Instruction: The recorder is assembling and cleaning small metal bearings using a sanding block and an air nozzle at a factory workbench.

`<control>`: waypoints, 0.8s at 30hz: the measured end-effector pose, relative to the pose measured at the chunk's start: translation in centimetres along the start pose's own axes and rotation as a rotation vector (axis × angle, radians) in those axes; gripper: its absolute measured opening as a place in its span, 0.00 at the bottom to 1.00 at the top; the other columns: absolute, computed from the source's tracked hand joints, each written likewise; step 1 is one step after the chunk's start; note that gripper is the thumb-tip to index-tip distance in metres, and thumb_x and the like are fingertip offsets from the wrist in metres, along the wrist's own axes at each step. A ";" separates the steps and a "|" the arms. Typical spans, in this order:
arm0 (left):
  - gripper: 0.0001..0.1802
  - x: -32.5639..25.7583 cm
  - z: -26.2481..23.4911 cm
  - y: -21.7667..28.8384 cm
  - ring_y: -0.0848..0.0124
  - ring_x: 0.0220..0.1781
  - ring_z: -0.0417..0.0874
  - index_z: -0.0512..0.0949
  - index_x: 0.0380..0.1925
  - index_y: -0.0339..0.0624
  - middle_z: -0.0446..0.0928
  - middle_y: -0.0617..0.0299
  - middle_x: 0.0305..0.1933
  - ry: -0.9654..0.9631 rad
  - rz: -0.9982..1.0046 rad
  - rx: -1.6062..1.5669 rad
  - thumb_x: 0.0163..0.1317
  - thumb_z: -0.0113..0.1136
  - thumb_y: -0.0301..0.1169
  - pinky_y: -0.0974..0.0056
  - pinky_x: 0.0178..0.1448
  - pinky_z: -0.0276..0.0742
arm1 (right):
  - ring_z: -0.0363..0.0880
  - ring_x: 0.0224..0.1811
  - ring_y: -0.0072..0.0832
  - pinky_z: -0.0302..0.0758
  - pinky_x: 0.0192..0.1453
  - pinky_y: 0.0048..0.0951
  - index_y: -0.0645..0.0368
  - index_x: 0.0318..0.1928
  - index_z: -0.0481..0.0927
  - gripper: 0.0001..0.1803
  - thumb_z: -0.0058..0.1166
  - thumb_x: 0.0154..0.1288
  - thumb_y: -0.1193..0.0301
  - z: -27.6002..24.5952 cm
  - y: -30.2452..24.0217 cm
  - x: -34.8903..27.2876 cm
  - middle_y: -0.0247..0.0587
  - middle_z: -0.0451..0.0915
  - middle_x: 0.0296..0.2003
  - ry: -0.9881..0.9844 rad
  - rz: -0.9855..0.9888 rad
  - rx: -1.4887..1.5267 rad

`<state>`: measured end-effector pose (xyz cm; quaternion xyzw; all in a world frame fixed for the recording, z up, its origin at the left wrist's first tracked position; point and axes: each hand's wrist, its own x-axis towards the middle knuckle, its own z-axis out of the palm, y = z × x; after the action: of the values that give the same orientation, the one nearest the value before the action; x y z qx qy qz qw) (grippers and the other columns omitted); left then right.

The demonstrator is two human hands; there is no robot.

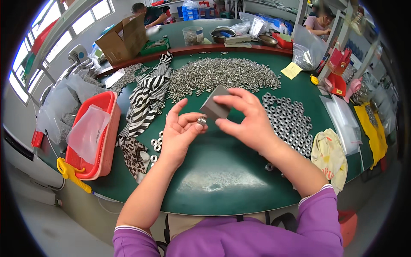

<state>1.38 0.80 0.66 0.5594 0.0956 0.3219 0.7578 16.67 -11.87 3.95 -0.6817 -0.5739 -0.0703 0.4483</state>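
Between the thumb and fingers of my left hand [180, 135] is a small shiny metal ring [201, 121]. My right hand [246, 120] grips a grey rectangular block [216, 103] by its right side, thumb below and fingers above. The block is tilted and hangs over the table just above and right of the ring; I cannot tell whether they touch. Many similar metal rings [289, 122] lie in a spread right of my right hand. A few more rings [157, 144] lie left of my left wrist. Beyond both hands is a wide heap of small metal pins [222, 73].
A red plastic basket [112, 128] holds a clear bag at left, with a yellow air gun [70, 170] beside it. Striped cloth [147, 96] and leopard-print cloth [133, 156] lie nearby. At right are a pale cloth [329, 156] and plastic bags [342, 122]. Two people sit farther off.
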 end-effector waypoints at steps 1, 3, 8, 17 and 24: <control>0.39 0.0 0.2 0.3 0.69 0.41 0.79 0.46 0.64 0.38 0.74 0.52 0.46 -0.002 0.006 0.012 0.57 0.57 0.20 0.65 0.50 0.76 | 0.67 0.56 0.44 0.65 0.59 0.39 0.46 0.48 0.78 0.25 0.63 0.44 0.64 -0.1 0.5 0.3 0.48 0.69 0.52 0.026 0.047 0.018; 0.39 0.1 0.2 0.2 0.69 0.42 0.79 0.47 0.64 0.38 0.74 0.52 0.46 0.010 0.001 0.004 0.56 0.57 0.20 0.65 0.50 0.76 | 0.67 0.56 0.43 0.65 0.59 0.39 0.45 0.48 0.78 0.25 0.64 0.44 0.64 -0.4 0.4 0.4 0.48 0.69 0.53 0.013 0.036 0.070; 0.43 -0.1 -0.1 -0.1 0.67 0.49 0.77 0.48 0.64 0.38 0.75 0.53 0.46 0.013 0.023 -0.069 0.51 0.61 0.19 0.64 0.54 0.74 | 0.69 0.52 0.43 0.68 0.55 0.39 0.44 0.46 0.78 0.25 0.64 0.41 0.65 -0.4 -4.1 -1.4 0.45 0.69 0.50 -0.170 -0.265 0.111; 0.42 0.0 -0.1 -0.3 0.70 0.45 0.77 0.48 0.64 0.37 0.76 0.57 0.43 0.019 0.073 -0.015 0.55 0.63 0.28 0.67 0.48 0.74 | 0.67 0.54 0.43 0.66 0.58 0.39 0.44 0.47 0.78 0.25 0.64 0.43 0.65 -0.4 -1.5 -0.6 0.45 0.69 0.51 -0.044 -0.137 0.041; 0.40 -0.2 -0.1 0.4 0.70 0.41 0.79 0.46 0.64 0.34 0.75 0.51 0.45 0.005 0.016 0.030 0.56 0.59 0.22 0.64 0.50 0.76 | 0.68 0.53 0.44 0.67 0.57 0.38 0.45 0.44 0.79 0.22 0.63 0.42 0.65 -0.4 0.8 0.3 0.46 0.70 0.50 0.043 -0.028 -0.088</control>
<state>1.04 0.87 0.96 0.5707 0.0976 0.3280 0.7464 17.62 -11.85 3.94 -0.6909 -0.5702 -0.1163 0.4290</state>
